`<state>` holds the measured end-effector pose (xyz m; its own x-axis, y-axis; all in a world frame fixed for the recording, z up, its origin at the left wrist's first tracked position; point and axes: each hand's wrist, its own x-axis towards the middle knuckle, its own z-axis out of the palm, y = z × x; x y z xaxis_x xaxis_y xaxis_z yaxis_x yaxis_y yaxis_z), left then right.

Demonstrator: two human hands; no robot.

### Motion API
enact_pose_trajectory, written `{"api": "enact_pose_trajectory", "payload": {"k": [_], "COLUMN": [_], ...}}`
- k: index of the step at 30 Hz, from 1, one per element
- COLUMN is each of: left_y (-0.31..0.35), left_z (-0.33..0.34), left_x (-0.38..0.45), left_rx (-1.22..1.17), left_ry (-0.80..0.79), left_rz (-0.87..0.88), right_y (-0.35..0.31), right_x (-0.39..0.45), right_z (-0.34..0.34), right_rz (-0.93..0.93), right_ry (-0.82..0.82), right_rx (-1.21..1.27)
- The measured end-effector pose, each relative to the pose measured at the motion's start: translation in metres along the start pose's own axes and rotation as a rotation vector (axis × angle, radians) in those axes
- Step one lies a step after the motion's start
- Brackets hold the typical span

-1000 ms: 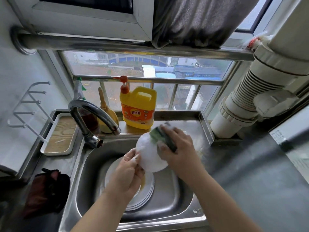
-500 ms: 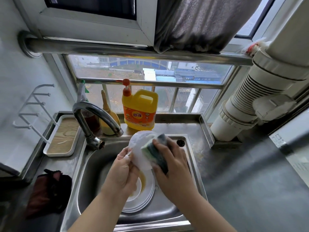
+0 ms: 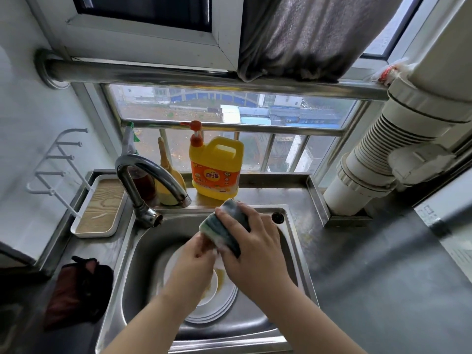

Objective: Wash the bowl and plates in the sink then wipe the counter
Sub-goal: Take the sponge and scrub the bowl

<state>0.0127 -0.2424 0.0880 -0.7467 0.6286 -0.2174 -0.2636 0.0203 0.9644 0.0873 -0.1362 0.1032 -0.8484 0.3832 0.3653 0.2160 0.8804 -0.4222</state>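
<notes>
Stainless-steel worktop (image 3: 357, 277) and sink (image 3: 143, 264) beneath a barred window: a dish is being scrubbed over the basin.

Nearest, a stack of white round plates (image 3: 217, 306), the top one smeared yellow, lies in the sink bottom, unwashed. Above it the left hand (image 3: 196, 261) curls its fingers round something almost wholly hidden, probably the white bowl; only a pale sliver shows between the hands. The right hand (image 3: 252, 251) grips a green-and-yellow scouring sponge (image 3: 219, 226), fingers folded over it, pressing it against the left hand's load. A dark red cloth (image 3: 76, 292) lies on the worktop left of the sink. Beyond stand the curved chrome tap (image 3: 150, 175) and a yellow detergent jug with orange pump (image 3: 217, 167). Risk: a soapy dish may slip from the left hand onto the plates below and chip them.
</notes>
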Motion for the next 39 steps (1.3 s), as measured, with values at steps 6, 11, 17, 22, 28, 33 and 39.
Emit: {"api": "enact_pose_trajectory", "payload": {"k": [6,11,17,22,28,33,39], "left_y": [-0.004,0.005,-0.002,0.007,0.006,0.008,0.026], "left_z": [-0.003,-0.001,0.024,0.019,0.010,0.010,0.010], "left_x": [-0.002,0.009,0.009,0.015,0.009,0.006,0.003], "left_rx": [-0.363,-0.921,-0.853,-0.976,-0.785,-0.473,-0.304], "left_ry": [0.135,0.114,0.140,0.162,0.078,-0.012,-0.041], "left_rz": [-0.125,-0.148,-0.288,-0.299,-0.280,-0.222,-0.061], "right_y": [0.038,0.022,0.005,0.023,0.050,0.047,0.034], "right_x": [0.034,0.000,-0.028,-0.036,-0.008,0.031,0.026], "right_z": [-0.008,0.007,0.022,0.024,-0.001,-0.049,-0.040], "right_rz": [0.620,0.778,0.087,0.118,0.745,0.264,0.219], "right_ry": [-0.246,-0.005,0.125,0.165,0.063,-0.303,-0.172], "right_rx": [0.751,1.164,0.072,0.279,1.101,0.416,0.339]}}
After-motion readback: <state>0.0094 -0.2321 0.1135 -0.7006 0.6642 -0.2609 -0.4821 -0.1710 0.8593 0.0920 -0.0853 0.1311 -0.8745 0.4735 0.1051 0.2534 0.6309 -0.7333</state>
